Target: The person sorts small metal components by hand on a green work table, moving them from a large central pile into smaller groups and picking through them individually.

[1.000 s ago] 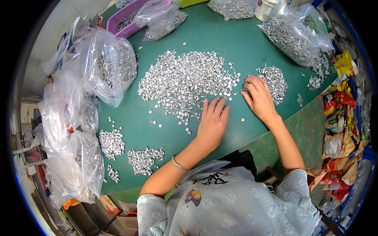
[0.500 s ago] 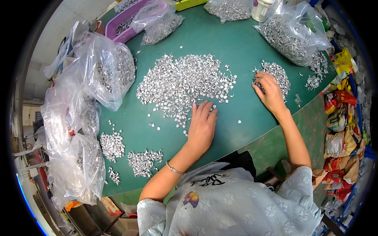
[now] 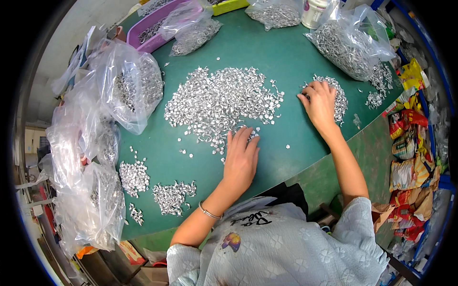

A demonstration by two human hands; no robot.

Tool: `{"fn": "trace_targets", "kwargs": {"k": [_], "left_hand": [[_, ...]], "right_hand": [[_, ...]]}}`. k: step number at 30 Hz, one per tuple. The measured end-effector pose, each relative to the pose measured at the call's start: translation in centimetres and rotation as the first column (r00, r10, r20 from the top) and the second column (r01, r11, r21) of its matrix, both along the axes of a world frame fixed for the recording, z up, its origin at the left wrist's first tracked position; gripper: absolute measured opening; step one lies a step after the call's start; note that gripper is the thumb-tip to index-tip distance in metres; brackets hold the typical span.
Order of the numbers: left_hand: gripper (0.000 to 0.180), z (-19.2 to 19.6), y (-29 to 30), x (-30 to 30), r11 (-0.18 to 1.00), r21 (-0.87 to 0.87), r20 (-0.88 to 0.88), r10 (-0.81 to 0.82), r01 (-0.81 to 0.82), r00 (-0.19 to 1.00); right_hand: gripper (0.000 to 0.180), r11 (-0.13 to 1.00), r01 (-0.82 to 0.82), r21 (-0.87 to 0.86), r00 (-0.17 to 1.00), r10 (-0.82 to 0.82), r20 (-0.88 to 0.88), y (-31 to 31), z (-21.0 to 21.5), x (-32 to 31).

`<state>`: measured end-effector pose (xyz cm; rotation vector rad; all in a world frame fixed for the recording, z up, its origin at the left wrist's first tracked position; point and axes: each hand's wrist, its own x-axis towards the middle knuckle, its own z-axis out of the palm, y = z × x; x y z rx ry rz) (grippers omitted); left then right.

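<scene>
On the green tabletop [image 3: 267, 47] lies a broad heap of small silver metal pieces [image 3: 219, 100], some curved like hooks, others shaped like little flowers. My left hand [image 3: 242, 159] rests at the near edge of this heap, fingers spread, with a few pieces beside and between the fingertips. Over at the right, my right hand [image 3: 318, 105] covers the left part of a smaller pile of silver pieces [image 3: 339, 97]. Its fingers bend down onto the pile and the thumb stands apart from them. What lies under its palm is hidden. A single flower piece [image 3: 287, 147] sits between the hands.
Clear plastic bags of metal pieces line the left side, one large bag [image 3: 131, 86] among them. Another full bag [image 3: 346, 47] stands at the far right, near a white cup [image 3: 313, 13]. A purple basket [image 3: 152, 45] is at the far left. Small sorted piles [image 3: 174, 196] lie near left.
My right hand has shifted slightly left and nearer over the small pile. My left hand has moved a little toward me, its fingers somewhat wider apart. The whole view has shifted slightly.
</scene>
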<state>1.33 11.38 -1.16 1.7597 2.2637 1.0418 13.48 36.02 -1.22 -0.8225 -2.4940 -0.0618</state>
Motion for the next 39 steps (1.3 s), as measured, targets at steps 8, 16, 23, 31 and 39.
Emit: {"fn": "trace_targets", "kwargs": {"k": [8, 16, 23, 31, 39], "left_hand": [[0.030, 1.6, -3.4, -0.4, 0.993, -0.047, 0.058, 0.108, -0.105, 0.992], [0.037, 1.8, -6.2, 1.2, 0.995, -0.061, 0.178, 0.084, -0.075, 0.980], [0.035, 0.0, -6.7, 1.2, 0.998, -0.056, 0.061, -0.005, 0.008, 0.998], [0.025, -0.1, -11.3, -0.1, 0.964, -0.075, -0.060, 0.253, -0.257, 0.966], [0.025, 0.2, -13.1, 0.2, 0.934, -0.137, -0.027, 0.330, -0.330, 0.944]], "right_hand": [[0.019, 0.888, -0.408, -0.215, 0.898, 0.346, -0.273, -8.5, 2.1, -0.7], [0.023, 0.596, -0.642, -0.483, 0.767, 0.477, -0.429, -17.1, -1.1, -1.1], [0.020, 0.681, -0.325, -0.656, 0.933, 0.117, -0.341, -12.5, 1.7, 1.6], [0.033, 0.854, -0.361, -0.374, 0.930, 0.303, -0.207, -12.6, 2.1, -2.9], [0.038, 0.871, -0.363, -0.330, 0.929, 0.313, -0.196, -11.8, 0.1, -0.7]]}}
